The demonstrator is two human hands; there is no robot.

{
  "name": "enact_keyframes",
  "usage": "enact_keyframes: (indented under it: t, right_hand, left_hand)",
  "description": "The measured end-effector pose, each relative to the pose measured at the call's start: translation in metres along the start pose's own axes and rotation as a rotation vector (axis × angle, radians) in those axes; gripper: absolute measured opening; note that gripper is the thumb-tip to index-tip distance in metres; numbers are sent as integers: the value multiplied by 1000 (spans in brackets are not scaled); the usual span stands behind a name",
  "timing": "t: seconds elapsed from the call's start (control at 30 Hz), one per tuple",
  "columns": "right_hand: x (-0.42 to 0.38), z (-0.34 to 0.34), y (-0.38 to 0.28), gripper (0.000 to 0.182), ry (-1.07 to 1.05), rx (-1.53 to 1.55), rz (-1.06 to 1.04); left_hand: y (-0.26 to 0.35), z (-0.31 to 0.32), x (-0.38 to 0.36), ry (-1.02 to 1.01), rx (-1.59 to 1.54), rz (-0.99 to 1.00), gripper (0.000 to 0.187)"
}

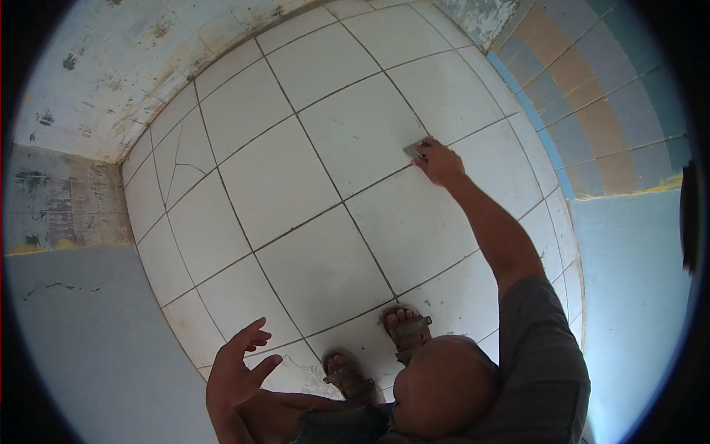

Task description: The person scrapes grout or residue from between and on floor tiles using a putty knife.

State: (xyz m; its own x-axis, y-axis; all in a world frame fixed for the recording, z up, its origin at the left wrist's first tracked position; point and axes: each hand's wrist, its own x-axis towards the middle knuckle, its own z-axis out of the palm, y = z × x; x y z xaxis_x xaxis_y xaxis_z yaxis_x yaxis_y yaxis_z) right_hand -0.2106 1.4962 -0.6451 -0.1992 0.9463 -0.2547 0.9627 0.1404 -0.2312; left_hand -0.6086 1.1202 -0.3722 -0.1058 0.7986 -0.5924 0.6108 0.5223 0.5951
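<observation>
My right hand reaches out over the tiled floor, fingers closed on a small flat grey scraper. The scraper's blade rests on or just above a white tile, near where dark joint lines meet. Its handle is mostly hidden by my fingers. Off to the lower left, my left hand hangs in the air above my leg, fingers apart and holding nothing.
My sandalled feet and bent knee are close below. A stained, peeling wall bounds the far left, and a striped tiled wall rises at right. One floor tile at left is cracked.
</observation>
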Motion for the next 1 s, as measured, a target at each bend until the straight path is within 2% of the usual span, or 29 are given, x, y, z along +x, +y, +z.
enact_keyframes:
  t: [0.07,0.1,0.2,0.33,0.47,0.57,0.6,0.63,0.73,0.77,1.0]
  right_hand:
    - [41,-17,-1,45,-125,-25,-79]
    - [55,-15,0,45,-58,-49,-122]
    - [60,-19,4,45,-176,-121,-88]
    - [32,-21,9,45,-132,-110,-152]
    - [75,-22,6,42,-165,-15,-78]
    - [39,-18,3,42,-87,-68,-133]
    - [30,-18,1,43,-63,-102,-138]
    - [31,-19,1,44,-80,-67,-129]
    - [64,-28,-8,42,-184,-20,-74]
    - [72,-27,-12,41,-151,-29,-71]
    - [31,-15,-30,46,-107,-3,-34]
  left_hand:
    - [10,4,20,-9,-17,-15,76]
    - [14,7,31,-13,-36,-17,75]
    - [4,6,53,-26,-48,0,74]
    - [3,0,69,-9,7,-104,74]
    - [28,8,85,-59,39,49,73]
    - [26,0,92,-48,-15,113,73]
    - [22,-1,92,-24,2,58,73]
    - [18,0,89,-10,17,-6,73]
    - [28,0,90,-65,49,8,73]
    - [27,1,89,-69,22,35,73]
    - [8,-10,75,5,5,20,76]
